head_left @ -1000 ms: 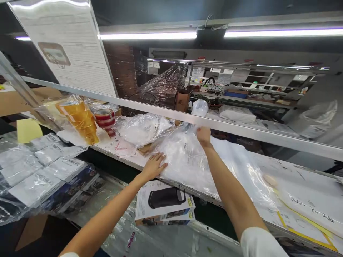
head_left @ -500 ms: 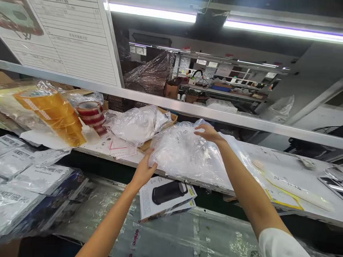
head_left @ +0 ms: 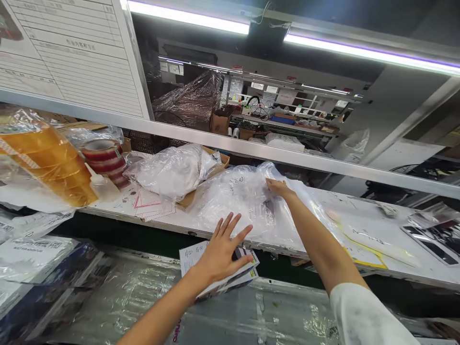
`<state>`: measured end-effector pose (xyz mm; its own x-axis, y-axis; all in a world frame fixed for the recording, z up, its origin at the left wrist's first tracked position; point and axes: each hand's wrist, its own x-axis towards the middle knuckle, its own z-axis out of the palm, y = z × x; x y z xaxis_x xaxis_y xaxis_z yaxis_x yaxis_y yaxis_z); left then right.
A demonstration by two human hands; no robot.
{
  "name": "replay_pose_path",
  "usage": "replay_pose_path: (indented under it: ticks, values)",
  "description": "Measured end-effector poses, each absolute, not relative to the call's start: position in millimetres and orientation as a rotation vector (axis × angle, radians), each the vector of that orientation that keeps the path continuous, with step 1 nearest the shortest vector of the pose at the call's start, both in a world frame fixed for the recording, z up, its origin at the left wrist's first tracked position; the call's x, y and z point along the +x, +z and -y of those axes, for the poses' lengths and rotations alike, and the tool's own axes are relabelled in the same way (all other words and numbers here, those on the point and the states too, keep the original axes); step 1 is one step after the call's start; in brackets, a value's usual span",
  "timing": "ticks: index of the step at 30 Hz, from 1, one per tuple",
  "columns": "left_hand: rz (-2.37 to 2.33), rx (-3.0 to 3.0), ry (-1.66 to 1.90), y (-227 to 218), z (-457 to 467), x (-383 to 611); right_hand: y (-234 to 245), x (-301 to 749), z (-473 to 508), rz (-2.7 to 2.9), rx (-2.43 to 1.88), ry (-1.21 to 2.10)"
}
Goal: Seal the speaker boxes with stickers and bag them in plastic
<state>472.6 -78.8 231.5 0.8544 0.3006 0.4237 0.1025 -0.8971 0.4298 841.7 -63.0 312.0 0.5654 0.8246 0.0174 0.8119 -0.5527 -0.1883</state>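
My left hand (head_left: 223, 249) is open with its fingers spread, palm down, over the front of the shelf. Below it, and partly hidden by it, are printed product boxes (head_left: 190, 258) with a dark picture on top. A pile of clear plastic bags (head_left: 230, 191) lies crumpled on the white shelf, just beyond the left fingertips. At the right side of this pile, my right hand (head_left: 281, 188) has its fingers drawn together on the plastic, which bunches beneath them.
Another filled plastic bag (head_left: 176, 170) lies left of the pile. Farther left stand rolls of red tape (head_left: 104, 160) and amber tape (head_left: 53, 163). Bagged boxes (head_left: 32, 263) are stacked at lower left. A metal rail (head_left: 244, 148) runs behind the shelf; a phone-like device (head_left: 429, 244) lies right.
My left hand has left the near-left edge of the bag pile, moving right and toward me, with fingers now spread. My right hand's fingers have closed on the plastic. The view has shifted right.
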Motion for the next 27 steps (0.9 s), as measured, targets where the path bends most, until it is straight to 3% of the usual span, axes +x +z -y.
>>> replay_pose_path:
  ticks: [6, 13, 18, 23, 25, 27]
  values:
    - [-0.621, 2.677, 0.497, 229.9, 8.5, 556.5, 313.1, 841.9, 89.1, 1.441, -2.797, 0.295]
    - [-0.595, 2.662, 0.328, 233.5, -41.8, 574.1, 296.2, 832.4, 135.5, 1.664, -2.492, 0.308]
    - [-0.479, 2.581, 0.485, 259.6, -25.4, 548.3, 283.6, 828.2, 143.0, 1.581, -2.343, 0.141]
    - [-0.508, 2.306, 0.654, 295.2, 4.5, 489.4, 313.3, 814.5, 161.3, 1.363, -2.133, 0.042]
    - [-0.502, 2.056, 0.669, 291.4, 11.9, 447.2, 329.6, 799.2, 191.7, 1.287, -1.993, 0.058]
    - [-0.520, 1.700, 0.607, 267.1, 16.5, 397.0, 336.7, 778.8, 237.3, 1.274, -1.820, 0.274]
